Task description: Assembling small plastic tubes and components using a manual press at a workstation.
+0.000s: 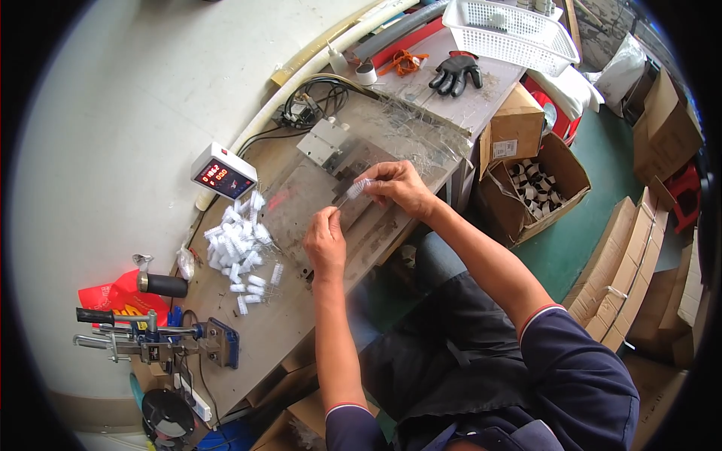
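A small white-bristled wire brush (356, 189) is held over the workbench (289, 214). My right hand (404, 189) pinches it at its bristled end with thumb and fingers. The fingertips of my left hand (326, 239) are closed at the other end, where a thin wire stem seems to run down from the bristles. Just beyond my hands stands a metal block fixture (326, 143) on the bench. To the left of my left hand lies a loose heap of similar white brushes (235, 244), some with wire stems sticking out.
A counter box with a red display (224, 171) stands behind the heap. At the left edge is a lever-handled clamp tool (158, 338). A black glove (456, 74) and white plastic basket (511, 34) lie at the back right; an open carton (535, 188) sits beside the bench.
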A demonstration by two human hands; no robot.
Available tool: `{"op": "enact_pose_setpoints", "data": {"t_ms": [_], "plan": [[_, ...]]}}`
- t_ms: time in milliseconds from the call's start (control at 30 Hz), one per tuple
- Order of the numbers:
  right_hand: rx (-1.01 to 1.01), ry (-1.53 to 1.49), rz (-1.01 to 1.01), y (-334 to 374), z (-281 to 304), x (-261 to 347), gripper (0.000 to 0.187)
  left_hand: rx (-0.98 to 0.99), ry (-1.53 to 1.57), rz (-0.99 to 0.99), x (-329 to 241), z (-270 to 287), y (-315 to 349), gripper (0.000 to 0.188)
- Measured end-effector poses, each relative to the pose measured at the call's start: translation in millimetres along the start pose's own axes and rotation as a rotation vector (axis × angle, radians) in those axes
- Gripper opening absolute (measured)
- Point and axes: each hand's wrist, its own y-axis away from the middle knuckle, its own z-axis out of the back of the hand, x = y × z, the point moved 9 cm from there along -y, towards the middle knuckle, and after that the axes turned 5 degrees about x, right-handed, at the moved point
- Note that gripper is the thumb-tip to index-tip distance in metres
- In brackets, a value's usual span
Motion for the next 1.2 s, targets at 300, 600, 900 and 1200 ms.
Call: {"op": "enact_pose_setpoints", "data": {"t_ms": [300,600,900,1200], "plan": [[0.055,-0.206,-0.023,2,-3,5,0.022,-0.099,-0.153,-0.172,-30,7,-2,0.009],[0.046,-0.223,-0.043,2,2,0,0.024,-0.087,-0.086,-0.12,-24,2,-3,0.009],[0.022,-0.134,-0.053,5,2,4,0.027,-0.118,-0.122,-0.121,-22,4,-1,0.009],[0.016,-0.05,-0.025,5,-3,7,0.027,-0.107,-0.176,-0.128,-21,5,-2,0.01]]}}
